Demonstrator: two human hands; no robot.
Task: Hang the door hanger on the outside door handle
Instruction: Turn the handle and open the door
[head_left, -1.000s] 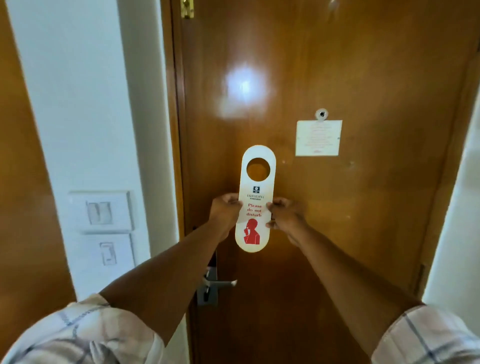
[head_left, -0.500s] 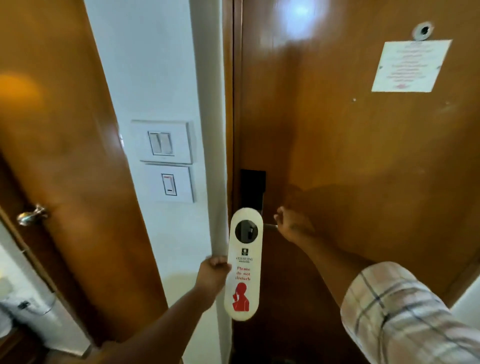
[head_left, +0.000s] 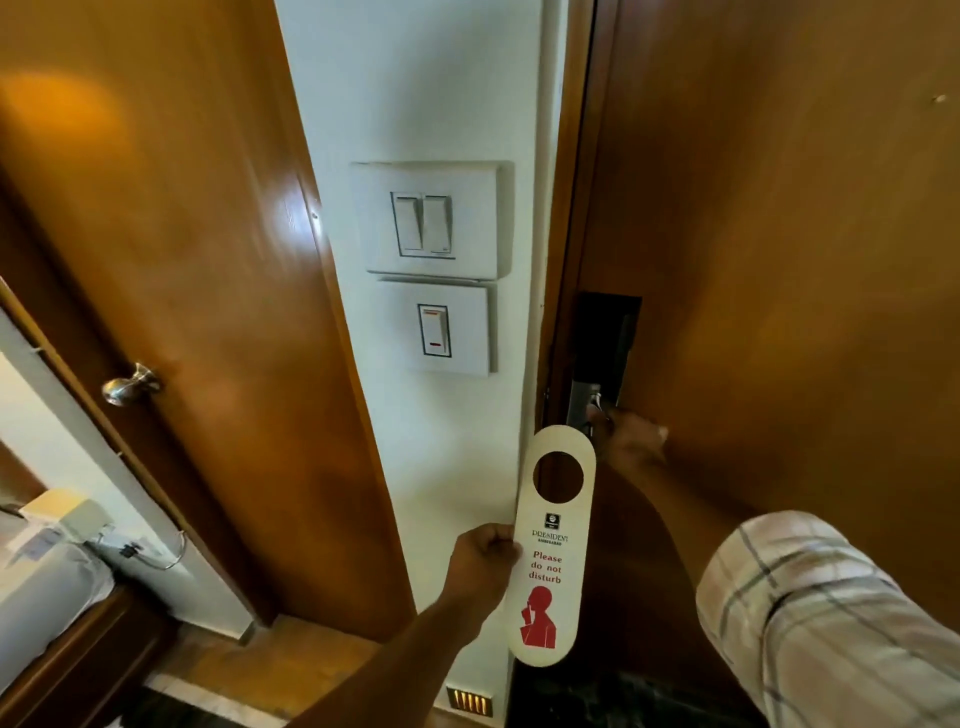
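Observation:
A cream door hanger with a round hole and red "Please do not disturb" print stands upright in my left hand, which pinches its left edge. It hovers in front of the white wall strip and the door's left edge. My right hand is closed on the metal inside lever handle of the brown wooden main door, just below a dark lock plate. The outside handle is hidden behind the door.
Two white switch plates sit on the wall strip left of the main door. Further left is another wooden door with a round metal knob. A small floor-level light glows below the hanger.
My right hand let go of the hanger and reached to the door's lever handle. The left hand alone now holds the hanger, lower down. My view swung down and left.

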